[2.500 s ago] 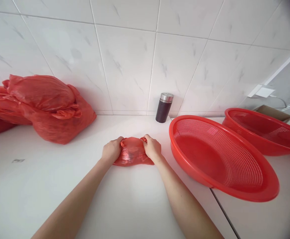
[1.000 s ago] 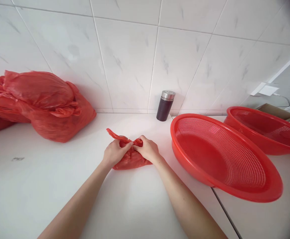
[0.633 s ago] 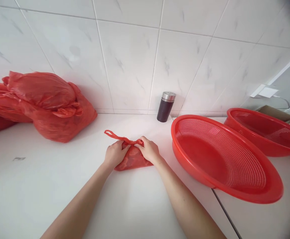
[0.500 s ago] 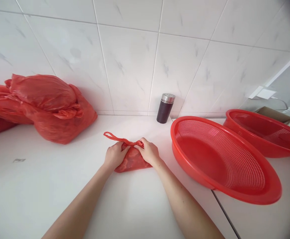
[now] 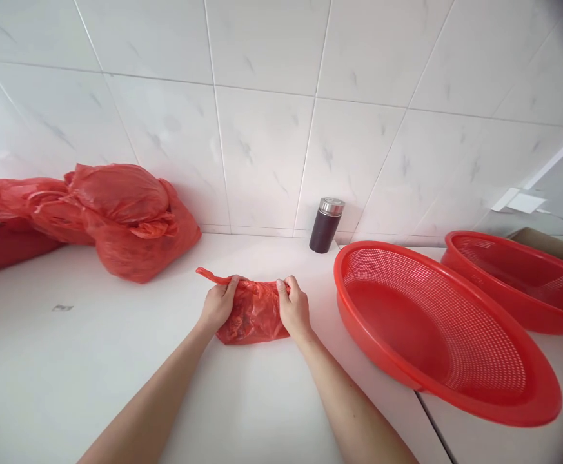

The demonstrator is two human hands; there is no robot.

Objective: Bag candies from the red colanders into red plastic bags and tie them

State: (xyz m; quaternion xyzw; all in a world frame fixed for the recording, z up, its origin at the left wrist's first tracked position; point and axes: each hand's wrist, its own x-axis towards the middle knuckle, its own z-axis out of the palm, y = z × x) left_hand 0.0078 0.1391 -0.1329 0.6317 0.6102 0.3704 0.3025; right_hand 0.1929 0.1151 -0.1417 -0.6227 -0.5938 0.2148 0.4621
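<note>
A small red plastic bag [image 5: 256, 316] lies on the white table between my hands, its thin film crumpled. My left hand [image 5: 218, 303] is closed on the bag's upper left edge, thumb on top. On the upper right edge, my right hand [image 5: 294, 306] grips it the same way. A twisted end of the film sticks out to the left past my left hand. What the bag contains cannot be made out through the film.
Large filled red bags [image 5: 131, 219] are heaped at the back left. A dark flask [image 5: 325, 227] with a silver lid stands by the tiled wall. To the right are a red perforated basket [image 5: 397, 322] and a second red basket [image 5: 508, 283], with a cardboard box [image 5: 547, 245] behind.
My hands have moved apart along the bag's top edge, and the film between them is spread wider. The loop at the left now looks like a single strip. The view has shifted slightly.
</note>
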